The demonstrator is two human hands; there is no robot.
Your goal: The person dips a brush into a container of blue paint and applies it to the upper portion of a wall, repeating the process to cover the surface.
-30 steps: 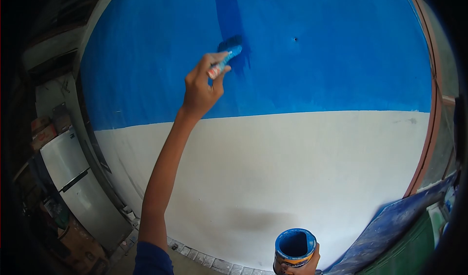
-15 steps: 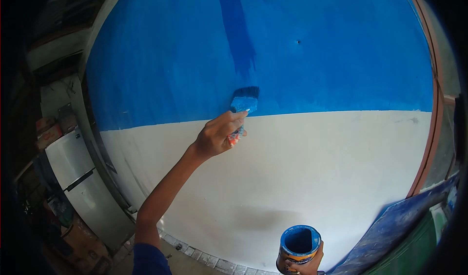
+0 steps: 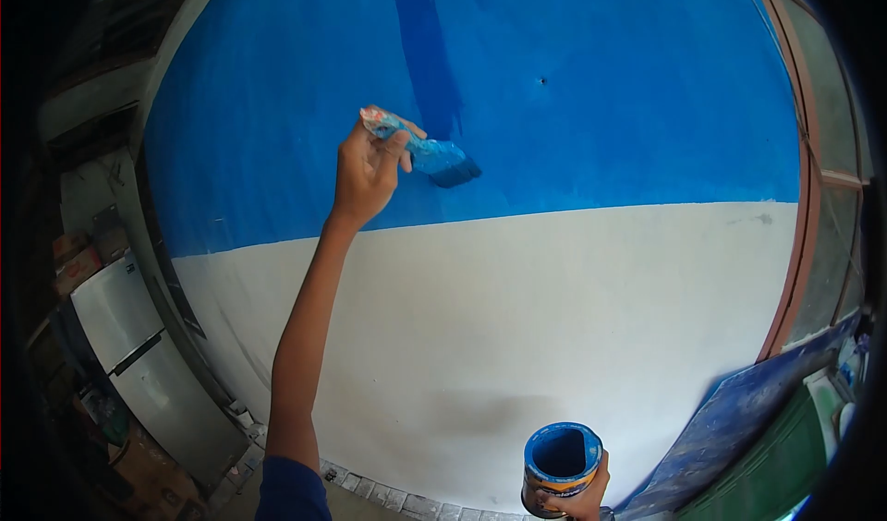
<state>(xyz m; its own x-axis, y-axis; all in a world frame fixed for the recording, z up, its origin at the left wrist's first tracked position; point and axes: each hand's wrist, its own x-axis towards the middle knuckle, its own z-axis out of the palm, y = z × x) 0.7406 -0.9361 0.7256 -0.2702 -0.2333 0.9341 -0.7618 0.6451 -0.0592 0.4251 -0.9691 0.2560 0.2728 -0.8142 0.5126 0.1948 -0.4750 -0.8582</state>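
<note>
My left hand [image 3: 363, 177] is raised in front of the wall, its fingers closed around the handle of a paintbrush [image 3: 436, 159]. Blue paint coats the brush, and its bristles point down and right against the blue upper part of the wall [image 3: 628, 105]. Just above the bristles runs a darker, wet-looking blue stripe [image 3: 430, 59]. Low in the view, my right hand [image 3: 589, 501] grips a paint can [image 3: 536, 480] by its side. The can's open top faces me, with blue paint on its rim and inside.
Below the blue, the wall is white [image 3: 554, 308]. A silver refrigerator [image 3: 171, 392] stands at the left. On the right are a brown-framed window [image 3: 827, 207], a paint-marked blue sheet [image 3: 730, 429] and a green object [image 3: 776, 456] leaning below it.
My left hand has moved up and left and turned over, so the brush handle now points up-left and the bristles down-right. The can stays in my right hand, and the view has shifted slightly.
</note>
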